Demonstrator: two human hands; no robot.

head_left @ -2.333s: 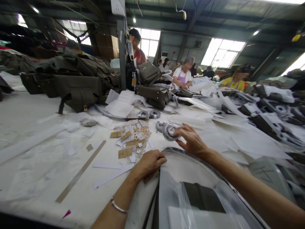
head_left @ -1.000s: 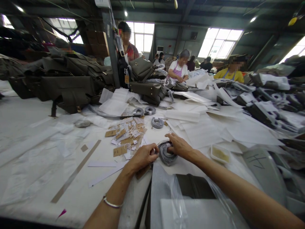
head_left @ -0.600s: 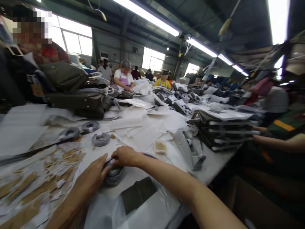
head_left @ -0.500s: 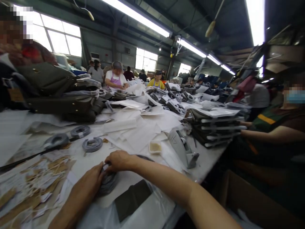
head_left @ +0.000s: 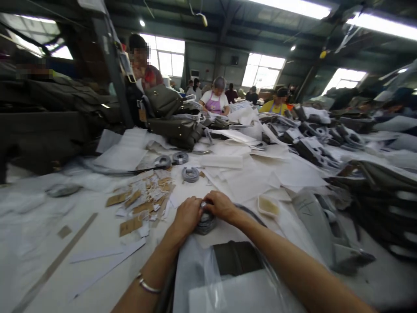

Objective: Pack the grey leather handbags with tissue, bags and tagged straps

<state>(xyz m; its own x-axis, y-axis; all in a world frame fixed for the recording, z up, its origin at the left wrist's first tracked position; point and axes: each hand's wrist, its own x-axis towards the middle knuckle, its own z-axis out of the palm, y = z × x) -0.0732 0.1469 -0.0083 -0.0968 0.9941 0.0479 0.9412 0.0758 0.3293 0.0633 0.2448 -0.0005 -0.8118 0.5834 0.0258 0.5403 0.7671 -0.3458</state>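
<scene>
Both my hands meet at a coiled grey strap [head_left: 206, 224] on the table. My left hand [head_left: 189, 214], with a silver bracelet on its wrist, has its fingers closed on the coil's left side. From the right, my right hand [head_left: 220, 205] pinches the top of the same coil. Just below lies a clear plastic bag [head_left: 228, 291] with a dark olive piece [head_left: 237, 257] in it. Beyond my hands sits another wrapped grey coil [head_left: 190, 174], near two more coils.
Brown tags with strings [head_left: 143, 202] are scattered on the left. A small yellowish dish [head_left: 269, 205] and a grey tape dispenser [head_left: 317, 226] lie to the right. Olive bags [head_left: 177, 128] and white sheets [head_left: 224, 161] cover the far table. Several people are behind.
The view has swung left, bringing more of the left table and its bags into sight. My hands remain together at the coil.
</scene>
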